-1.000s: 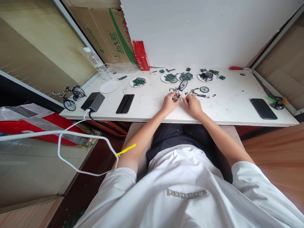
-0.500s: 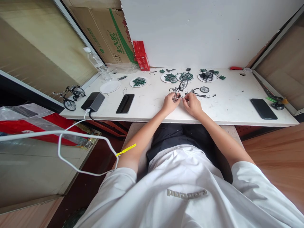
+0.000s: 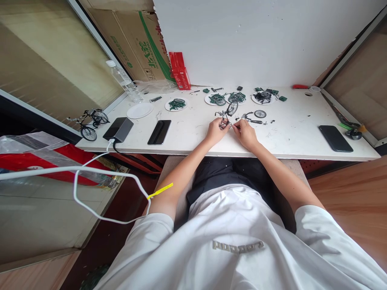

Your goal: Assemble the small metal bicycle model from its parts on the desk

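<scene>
In my left hand [image 3: 216, 132] is a small black model bicycle [image 3: 224, 121], its fingers closed round the frame. One spoked wheel [image 3: 232, 108] on it points up and away from me. Close against the bicycle's right end, my right hand [image 3: 245, 133] is pinched; whatever lies between its fingertips is too small to make out. Just beyond the right hand lie a loose spoked wheel [image 3: 260, 114], a thin black part [image 3: 256, 121] and some tiny pieces on the white table [image 3: 193, 139].
White plates with green parts [image 3: 177, 104] and black parts [image 3: 263, 97] stand along the back. A complete-looking model bicycle [image 3: 88, 123], a black adapter [image 3: 118, 129] and a phone [image 3: 159, 132] are at left. Another phone [image 3: 335, 138] lies at right. A water bottle [image 3: 124, 81] stands back left.
My left hand and the bicycle have shifted very slightly to the left. The right hand's fingers have moved a little, still beside the bicycle.
</scene>
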The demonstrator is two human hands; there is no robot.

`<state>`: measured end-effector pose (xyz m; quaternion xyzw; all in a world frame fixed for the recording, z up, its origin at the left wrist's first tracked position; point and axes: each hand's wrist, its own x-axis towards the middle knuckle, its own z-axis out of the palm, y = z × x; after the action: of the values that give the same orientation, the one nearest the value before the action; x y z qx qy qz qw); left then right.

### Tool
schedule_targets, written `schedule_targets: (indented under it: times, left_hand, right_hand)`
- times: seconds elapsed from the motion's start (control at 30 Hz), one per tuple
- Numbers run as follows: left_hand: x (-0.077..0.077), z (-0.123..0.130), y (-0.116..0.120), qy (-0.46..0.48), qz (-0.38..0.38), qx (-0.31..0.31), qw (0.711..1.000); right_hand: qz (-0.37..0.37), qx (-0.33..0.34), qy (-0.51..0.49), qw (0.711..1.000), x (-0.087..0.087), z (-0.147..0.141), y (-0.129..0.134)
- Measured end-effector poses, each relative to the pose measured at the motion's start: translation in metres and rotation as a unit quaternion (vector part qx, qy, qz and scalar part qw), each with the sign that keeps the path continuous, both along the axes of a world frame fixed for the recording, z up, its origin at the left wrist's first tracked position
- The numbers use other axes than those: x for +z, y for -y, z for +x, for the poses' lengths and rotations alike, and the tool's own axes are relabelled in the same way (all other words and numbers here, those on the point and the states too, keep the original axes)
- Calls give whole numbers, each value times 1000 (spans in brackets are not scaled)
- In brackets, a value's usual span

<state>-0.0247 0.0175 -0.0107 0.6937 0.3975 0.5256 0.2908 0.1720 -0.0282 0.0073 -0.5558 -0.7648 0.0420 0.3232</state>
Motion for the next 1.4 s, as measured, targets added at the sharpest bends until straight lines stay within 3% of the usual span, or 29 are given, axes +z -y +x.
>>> schedule_targets:
  times: [0.47, 0.83, 1.4]
  left_hand:
    - [-4, 1, -2, 2, -1, -1, 1000]
    - [4, 0, 5, -6, 7, -2, 1000]
    - [5, 3, 6, 8, -4, -13, 1000]
  right_hand:
    - [-3, -3, 6, 1000, -3, 0, -1]
    - [1, -22, 25, 999, -2, -1, -1]
    - [16, -41, -11, 999, 10, -4, 6]
